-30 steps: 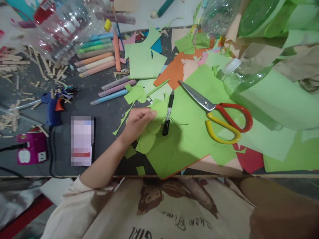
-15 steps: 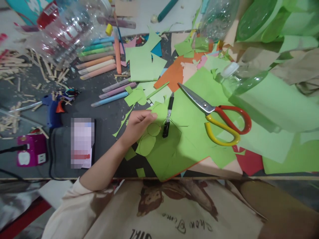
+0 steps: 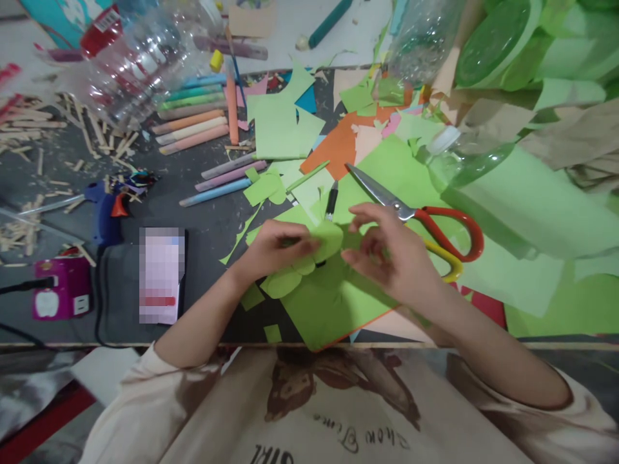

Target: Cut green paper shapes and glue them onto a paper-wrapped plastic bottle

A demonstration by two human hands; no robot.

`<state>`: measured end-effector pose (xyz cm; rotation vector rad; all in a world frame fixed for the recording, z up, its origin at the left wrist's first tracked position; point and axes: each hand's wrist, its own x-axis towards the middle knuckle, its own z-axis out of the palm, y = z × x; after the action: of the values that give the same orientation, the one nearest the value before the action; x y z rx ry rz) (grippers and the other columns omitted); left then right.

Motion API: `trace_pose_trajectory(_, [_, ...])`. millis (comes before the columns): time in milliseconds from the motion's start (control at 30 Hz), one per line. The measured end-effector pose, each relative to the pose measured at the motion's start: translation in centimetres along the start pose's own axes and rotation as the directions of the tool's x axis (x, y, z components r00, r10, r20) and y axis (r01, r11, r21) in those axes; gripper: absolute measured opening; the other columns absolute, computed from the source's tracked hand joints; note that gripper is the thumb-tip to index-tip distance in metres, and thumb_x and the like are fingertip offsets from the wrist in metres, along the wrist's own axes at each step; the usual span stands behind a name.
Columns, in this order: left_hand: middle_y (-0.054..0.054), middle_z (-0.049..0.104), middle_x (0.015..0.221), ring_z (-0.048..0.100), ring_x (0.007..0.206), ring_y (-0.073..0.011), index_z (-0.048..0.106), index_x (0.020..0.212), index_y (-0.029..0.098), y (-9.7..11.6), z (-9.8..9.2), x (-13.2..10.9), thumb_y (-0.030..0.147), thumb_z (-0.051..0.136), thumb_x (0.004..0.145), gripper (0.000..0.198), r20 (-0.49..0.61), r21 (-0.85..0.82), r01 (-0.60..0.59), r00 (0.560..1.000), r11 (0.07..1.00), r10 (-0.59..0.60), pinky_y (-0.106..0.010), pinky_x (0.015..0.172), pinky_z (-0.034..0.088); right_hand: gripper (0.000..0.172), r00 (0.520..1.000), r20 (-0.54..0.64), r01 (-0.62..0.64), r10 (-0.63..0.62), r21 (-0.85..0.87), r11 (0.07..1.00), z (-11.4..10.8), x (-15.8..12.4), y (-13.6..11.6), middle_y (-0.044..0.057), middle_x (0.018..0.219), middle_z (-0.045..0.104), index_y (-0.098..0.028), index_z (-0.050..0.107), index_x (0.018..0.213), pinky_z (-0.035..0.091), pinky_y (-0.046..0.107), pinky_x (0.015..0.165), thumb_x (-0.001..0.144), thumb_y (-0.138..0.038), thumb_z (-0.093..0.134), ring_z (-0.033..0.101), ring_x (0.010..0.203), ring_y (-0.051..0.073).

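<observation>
My left hand (image 3: 285, 248) pinches a rounded piece of green paper (image 3: 329, 240) between thumb and fingers, holding it above the green sheets. Just right of it is my right hand (image 3: 387, 251), its thumb and fingers curved and apart with nothing between them. More green paper ovals (image 3: 283, 283) lie beneath the left hand. A black pen (image 3: 331, 201) lies on the green sheet (image 3: 348, 303), partly covered by the held piece. Scissors with red and yellow handles (image 3: 449, 225) lie behind the right hand, which hides part of them.
Markers (image 3: 198, 129) lie in a row at the back left. A blue glue gun (image 3: 104, 212), a purple box (image 3: 60, 289) and a phone (image 3: 162, 277) are on the left. Clear bottles (image 3: 474, 151) and brown paper (image 3: 575, 138) stand at the right. Small wooden sticks (image 3: 29, 122) are scattered far left.
My right hand has come into view from the right, over the green sheet near the scissors. My left hand now holds up a rounded green paper piece, which covers part of the pen.
</observation>
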<state>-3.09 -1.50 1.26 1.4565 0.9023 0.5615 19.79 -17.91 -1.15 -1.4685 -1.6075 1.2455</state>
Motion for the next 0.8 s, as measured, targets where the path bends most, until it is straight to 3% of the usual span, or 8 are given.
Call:
trace_pose_trajectory(67, [0.007, 0.024, 0.046, 0.02, 0.045, -0.0059, 0.041, 0.047, 0.018, 0.1, 0.2, 0.0, 0.053, 0.069, 0.082, 0.057, 0.147, 0.045, -0.026, 0.989, 0.999, 0.02, -0.024, 0.043, 0.019, 0.02, 0.998, 0.059, -0.016, 0.01, 0.103, 0.995, -1.0, 9.4, -3.2, -0.002, 0.082, 0.058, -0.021, 0.058, 0.096, 0.035, 0.023, 0.047, 0.085, -0.036, 0.066, 0.046, 0.053, 0.007])
trace_pose_trajectory(133, [0.007, 0.023, 0.045, 0.02, 0.045, -0.0056, 0.04, 0.046, 0.018, 0.2, 0.3, 0.0, 0.049, 0.067, 0.084, 0.056, 0.193, 0.076, -0.055, 0.98, 0.996, 0.04, -0.023, 0.042, 0.018, 0.023, 0.985, 0.17, -0.025, -0.003, 0.161, 0.987, -1.3, 13.6, -5.5, -0.008, 0.058, 0.04, -0.021, 0.052, 0.073, 0.028, 0.022, 0.044, 0.088, -0.036, 0.061, 0.034, 0.047, 0.006])
trace_pose_trajectory(200, [0.007, 0.033, 0.044, 0.027, 0.044, -0.0054, 0.048, 0.049, 0.017, 0.3, 0.2, -0.1, 0.044, 0.068, 0.083, 0.048, 0.205, 0.064, -0.031, 0.979, 0.997, 0.017, -0.022, 0.042, 0.022, 0.031, 0.994, 0.111, -0.012, -0.011, 0.204, 0.979, -1.1, 13.7, -6.0, -0.008, 0.053, 0.036, -0.022, 0.05, 0.066, 0.026, 0.024, 0.043, 0.088, -0.042, 0.06, 0.031, 0.045, 0.007])
trace_pose_trajectory(267, [0.003, 0.052, 0.049, 0.042, 0.044, -0.0071, 0.06, 0.06, 0.017, 0.4, -0.2, -0.3, 0.042, 0.072, 0.081, 0.035, 0.247, -0.022, 0.049, 0.968, 0.999, -0.043, -0.02, 0.043, 0.035, 0.033, 0.991, -0.131, 0.035, -0.004, 0.238, 0.971, -0.8, 12.1, -5.2, -0.005, 0.056, 0.043, -0.024, 0.053, 0.07, 0.028, 0.026, 0.041, 0.088, -0.05, 0.06, 0.033, 0.044, 0.009])
trace_pose_trajectory(367, [-0.004, 0.07, 0.064, 0.06, 0.051, -0.0127, 0.068, 0.07, 0.016, 0.4, -0.8, -0.3, 0.046, 0.079, 0.076, 0.033, 0.207, -0.188, 0.161, 0.971, 0.969, -0.122, -0.023, 0.049, 0.049, 0.036, 0.896, -0.44, 0.062, 0.06, 0.258, 0.964, -0.7, 10.6, -3.6, -0.002, 0.062, 0.049, -0.027, 0.056, 0.076, 0.033, 0.028, 0.038, 0.086, -0.061, 0.06, 0.038, 0.044, 0.011])
trace_pose_trajectory(467, [-0.002, 0.067, 0.057, 0.059, 0.047, -0.0117, 0.065, 0.064, 0.017, -0.2, -1.2, -0.1, 0.051, 0.083, 0.069, 0.039, -0.081, -0.311, 0.105, 0.987, 0.945, -0.136, -0.023, 0.046, 0.05, 0.039, 0.929, -0.364, 0.044, 0.068, 0.29, 0.956, -0.9, 11.1, -3.3, -0.002, 0.06, 0.049, -0.027, 0.055, 0.071, 0.034, 0.028, 0.038, 0.083, -0.063, 0.064, 0.04, 0.044, 0.011])
trace_pose_trajectory(600, [0.004, 0.061, 0.05, 0.054, 0.041, -0.0074, 0.056, 0.062, 0.019, -0.9, -0.9, 0.4, 0.046, 0.081, 0.073, 0.038, -0.404, -0.387, -0.023, 0.903, 0.922, -0.147, -0.019, 0.045, 0.049, 0.039, 0.992, -0.128, 0.048, -0.009, 0.305, 0.951, -1.0, 12.1, -4.3, -0.005, 0.051, 0.045, -0.023, 0.053, 0.061, 0.028, 0.026, 0.04, 0.084, -0.051, 0.068, 0.038, 0.042, 0.009])
trace_pose_trajectory(800, [0.001, 0.068, 0.057, 0.06, 0.044, -0.0094, 0.06, 0.066, 0.018, -0.4, 0.8, 0.1, 0.057, 0.08, 0.071, 0.045, -0.234, -0.351, 0.035, 0.964, 0.936, -0.124, -0.02, 0.044, 0.05, 0.037, 0.992, -0.096, -0.04, 0.084, 0.395, 0.918, -0.2, 12.0, -4.1, -0.006, 0.048, 0.052, -0.022, 0.056, 0.065, 0.032, 0.023, 0.039, 0.084, -0.052, 0.068, 0.042, 0.039, 0.008])
